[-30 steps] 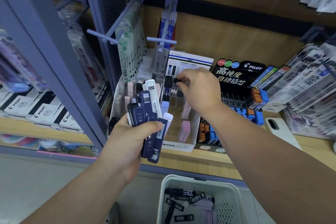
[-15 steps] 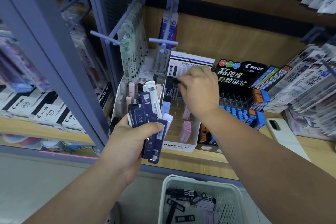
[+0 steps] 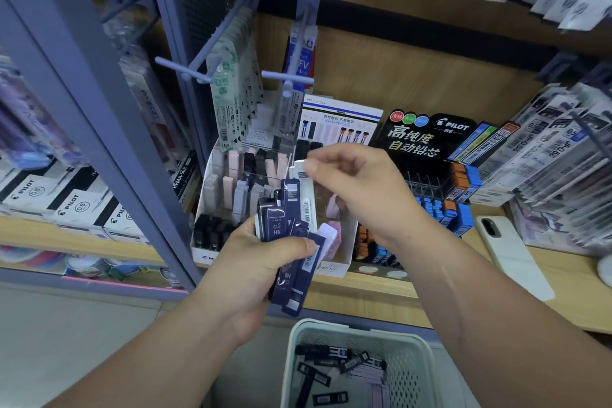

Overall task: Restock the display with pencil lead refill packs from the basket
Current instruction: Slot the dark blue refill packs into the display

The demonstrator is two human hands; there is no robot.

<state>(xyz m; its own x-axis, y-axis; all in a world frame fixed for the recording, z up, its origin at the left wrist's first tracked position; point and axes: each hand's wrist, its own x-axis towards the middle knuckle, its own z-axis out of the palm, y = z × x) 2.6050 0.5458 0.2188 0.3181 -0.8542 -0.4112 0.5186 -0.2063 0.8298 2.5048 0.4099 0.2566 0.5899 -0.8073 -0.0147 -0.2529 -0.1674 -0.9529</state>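
Picking the next one out of my handful.

I'm gripping a fanned bunch of slim dark navy plastic lead refill packs point(image 3: 287, 225) in my left hand point(image 3: 261, 262), fingers curled tight round them, holding them up right in front of the white tiered cardboard display point(image 3: 204, 195) so each one is a short trip to its slot. My right hand point(image 3: 354, 189) is hovering over the fan, thumb and forefinger narrowed to a pinch on the top of a white slim pack point(image 3: 299, 173), other fingers loosely curled. More packs are lying in the pale perforated plastic basket point(image 3: 420, 364) below the wooden shelf point(image 3: 364, 301).
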